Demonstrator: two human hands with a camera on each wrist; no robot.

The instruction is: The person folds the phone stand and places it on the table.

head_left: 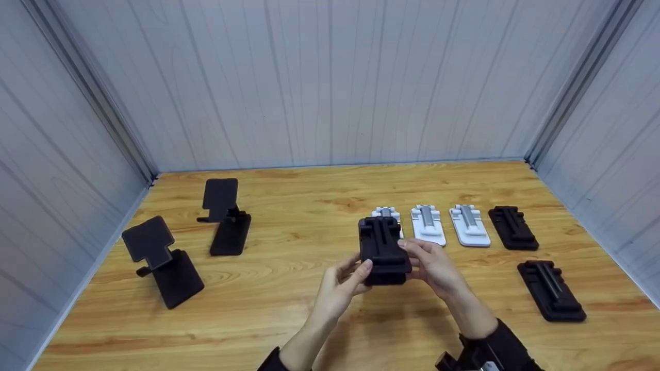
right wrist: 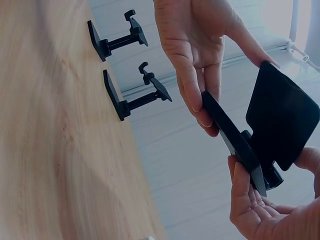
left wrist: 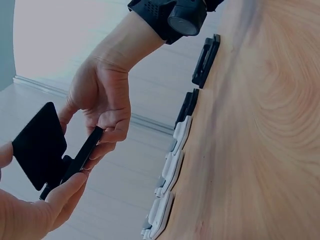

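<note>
A black folding phone stand (head_left: 384,247) is held up above the table by both hands. My left hand (head_left: 337,288) grips its lower left side, thumb on the front edge and fingers behind. On the other side my right hand (head_left: 433,265) pinches the right edge. In the left wrist view the stand's plate (left wrist: 42,145) is tilted apart from its slim base, so it is partly unfolded. The right wrist view shows the same gap between plate (right wrist: 282,115) and base (right wrist: 232,135), with fingers of both hands on them.
Two unfolded black stands, a near one (head_left: 178,278) and a farther one (head_left: 230,234), stand at the left. Folded white stands (head_left: 428,225) (head_left: 469,225) lie behind the hands, one partly hidden. Folded black stands (head_left: 513,228) (head_left: 551,291) lie at the right. Walls border the table.
</note>
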